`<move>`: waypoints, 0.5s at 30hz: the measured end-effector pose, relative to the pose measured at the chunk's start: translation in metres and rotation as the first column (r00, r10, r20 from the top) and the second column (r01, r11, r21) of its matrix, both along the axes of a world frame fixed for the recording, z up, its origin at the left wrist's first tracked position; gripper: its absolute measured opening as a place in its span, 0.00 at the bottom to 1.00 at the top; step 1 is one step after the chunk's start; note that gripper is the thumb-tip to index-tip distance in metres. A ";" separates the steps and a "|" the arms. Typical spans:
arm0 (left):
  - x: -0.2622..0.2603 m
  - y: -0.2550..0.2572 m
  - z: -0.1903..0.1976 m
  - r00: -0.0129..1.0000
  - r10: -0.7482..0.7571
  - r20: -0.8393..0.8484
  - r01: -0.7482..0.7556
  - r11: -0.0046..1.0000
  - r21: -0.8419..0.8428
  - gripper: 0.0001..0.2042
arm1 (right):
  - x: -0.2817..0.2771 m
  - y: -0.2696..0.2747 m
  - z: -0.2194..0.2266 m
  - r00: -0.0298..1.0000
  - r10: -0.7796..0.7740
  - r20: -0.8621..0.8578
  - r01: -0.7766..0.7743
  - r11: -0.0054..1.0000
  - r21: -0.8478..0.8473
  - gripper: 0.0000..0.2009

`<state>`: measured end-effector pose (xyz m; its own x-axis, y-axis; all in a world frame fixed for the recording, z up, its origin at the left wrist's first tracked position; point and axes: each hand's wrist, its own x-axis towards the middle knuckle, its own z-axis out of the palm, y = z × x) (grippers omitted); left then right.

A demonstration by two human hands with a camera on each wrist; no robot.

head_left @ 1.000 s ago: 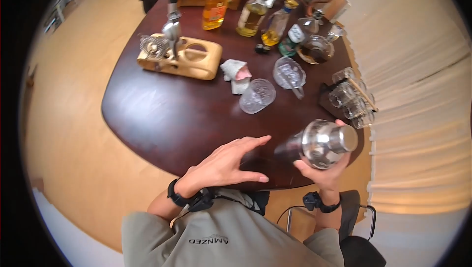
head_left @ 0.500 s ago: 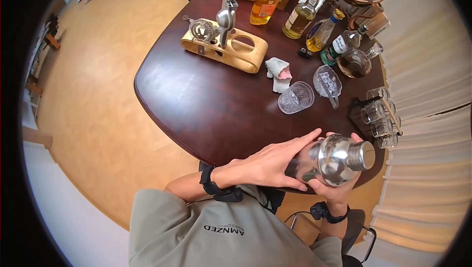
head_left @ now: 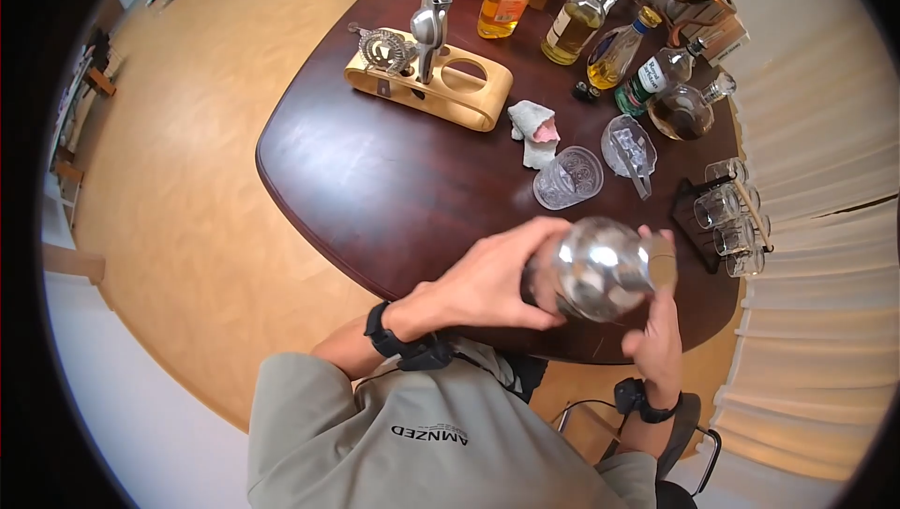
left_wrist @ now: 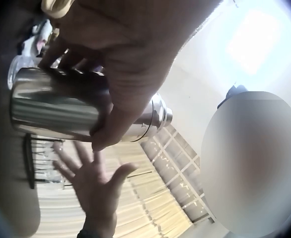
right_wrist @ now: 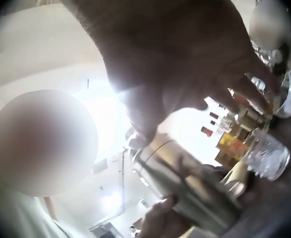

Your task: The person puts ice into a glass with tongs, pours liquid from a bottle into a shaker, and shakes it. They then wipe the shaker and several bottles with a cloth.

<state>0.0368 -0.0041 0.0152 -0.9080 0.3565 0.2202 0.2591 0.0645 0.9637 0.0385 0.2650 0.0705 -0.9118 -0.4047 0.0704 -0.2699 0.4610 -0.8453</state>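
Observation:
A steel cocktail shaker (head_left: 600, 270), capped, is held over the near right part of the table by my left hand (head_left: 487, 275). The left wrist view shows the thumb and fingers wrapped around the body of the shaker (left_wrist: 61, 104). My right hand (head_left: 659, 345) is beside the cap end. Its fingers are spread and off the metal, as the right hand (left_wrist: 97, 191) in the left wrist view makes plain. Beyond the shaker stands a patterned glass (head_left: 568, 179) with ice. Near it are a glass bowl (head_left: 619, 139) of ice with tongs and a folded cloth (head_left: 536, 129).
A wooden bar-tool stand (head_left: 441, 101) with a strainer and a juicer is at the far left. Several liquor bottles (head_left: 577, 26) line the back. A rack of small glasses (head_left: 736, 218) stands at the right edge, near the curtain (head_left: 825, 256).
My left hand came in from the left and took hold of the shaker. My right hand has let go of it and opened beside it. The shaker shifted slightly left and away from me.

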 end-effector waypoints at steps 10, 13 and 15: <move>-0.019 -0.038 0.009 0.980 0.175 -0.097 -0.184 0.979 -0.092 0.44 | -0.016 0.046 -0.059 0.960 -0.239 0.143 0.031 0.604 0.796 0.46; -0.020 -0.037 0.006 0.970 0.240 -0.047 -0.243 0.966 -0.093 0.44 | -0.021 0.048 -0.069 0.948 -0.259 0.185 -0.011 0.554 0.833 0.49; -0.022 -0.045 0.003 0.993 0.055 0.101 -0.060 0.997 0.053 0.46 | -0.024 0.050 -0.071 0.952 -0.240 0.193 -0.039 0.527 0.849 0.50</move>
